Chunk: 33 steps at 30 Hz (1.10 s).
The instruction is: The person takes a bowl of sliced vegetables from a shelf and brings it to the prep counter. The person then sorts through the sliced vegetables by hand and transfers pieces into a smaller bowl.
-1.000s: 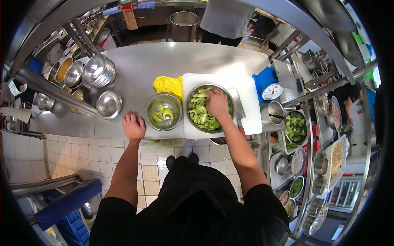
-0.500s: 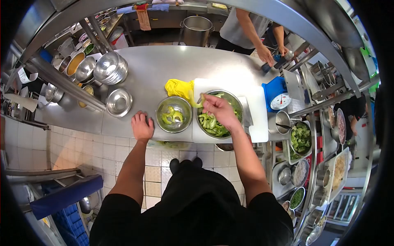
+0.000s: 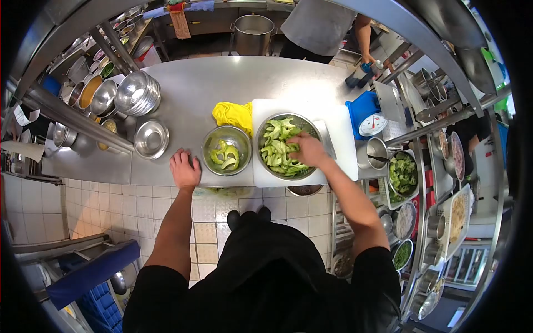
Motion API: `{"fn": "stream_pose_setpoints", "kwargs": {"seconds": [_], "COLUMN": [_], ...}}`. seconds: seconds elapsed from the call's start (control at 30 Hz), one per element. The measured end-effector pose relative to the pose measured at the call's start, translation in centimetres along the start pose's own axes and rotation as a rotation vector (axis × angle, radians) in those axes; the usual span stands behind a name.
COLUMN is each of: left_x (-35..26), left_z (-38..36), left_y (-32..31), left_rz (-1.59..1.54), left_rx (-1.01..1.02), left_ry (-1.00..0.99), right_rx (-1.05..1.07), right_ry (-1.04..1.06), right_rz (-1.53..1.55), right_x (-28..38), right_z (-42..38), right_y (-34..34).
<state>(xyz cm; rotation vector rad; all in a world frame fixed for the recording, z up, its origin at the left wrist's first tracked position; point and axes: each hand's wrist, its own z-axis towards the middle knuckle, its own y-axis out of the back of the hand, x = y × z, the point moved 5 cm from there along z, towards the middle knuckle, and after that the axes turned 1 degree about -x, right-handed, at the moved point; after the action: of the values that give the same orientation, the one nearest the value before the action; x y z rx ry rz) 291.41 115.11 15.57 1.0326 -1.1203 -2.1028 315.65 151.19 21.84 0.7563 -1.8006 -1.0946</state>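
My left hand (image 3: 185,168) lies on the steel counter with its fingers spread, holding nothing. Just right of it stands a steel bowl (image 3: 206,157) with a few curved pale green slices (image 3: 225,155), which look like bitter melon. My right hand (image 3: 308,150) is over a perforated steel colander (image 3: 288,176) heaped with more bitter melon slices (image 3: 277,145). Its fingers are drawn together on the pile, their tips partly hidden among the slices. The colander rests on a white cutting board (image 3: 345,161). Behind the bowl lies a crumpled yellow cloth (image 3: 232,114).
A knife (image 3: 325,140) lies right of the colander. At the right stands a blue scale (image 3: 362,114); at the left, stacked steel bowls (image 3: 137,93). A metal post (image 3: 83,119) crosses the left side. Across the counter, a person's hand (image 3: 367,58) is at dark bottles (image 3: 360,75).
My right hand has let go of the slice it held above the colander's left edge and moved right onto the heap. My left hand stays on the counter. The other person has moved one arm.
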Motion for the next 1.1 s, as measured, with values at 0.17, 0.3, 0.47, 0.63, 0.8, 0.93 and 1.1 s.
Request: {"fn": "stream_pose_setpoints", "kwargs": {"seconds": [0.17,0.3,0.47,0.63,0.8,0.93,1.1], "left_x": [0.4,0.2,0.2,0.3,0.3,0.1,0.4], "left_z": [0.0,0.1,0.1,0.0,0.1,0.1,0.2], "left_y": [-0.4,-0.1,-0.2,0.0,-0.1,0.1,-0.2], "left_rz": [0.005,0.005,-0.004,-0.007,0.000,-0.006,0.005], "left_rx": [0.002,0.008,0.006,0.016,0.003,0.014,0.005], "left_ry": [-0.018,-0.009,-0.004,-0.014,-0.016,-0.004,-0.004], "right_rx": [0.030,-0.205,-0.840,-0.197,-0.016,0.043,-0.036], "right_ry": [-0.075,-0.125,0.031,-0.351,-0.509,-0.511,-0.476], "right_rz": [0.400,0.601,0.042,-0.089,-0.296,-0.233,-0.010], "right_x": [-1.8,-2.0,1.3,3.0,2.6,1.9,0.2], "right_z": [1.2,0.5,-3.1,-3.5,-1.9,-0.8,-1.3], "right_y": [3.0,4.1,5.9,1.6,-1.0,-1.2,-0.9]}}
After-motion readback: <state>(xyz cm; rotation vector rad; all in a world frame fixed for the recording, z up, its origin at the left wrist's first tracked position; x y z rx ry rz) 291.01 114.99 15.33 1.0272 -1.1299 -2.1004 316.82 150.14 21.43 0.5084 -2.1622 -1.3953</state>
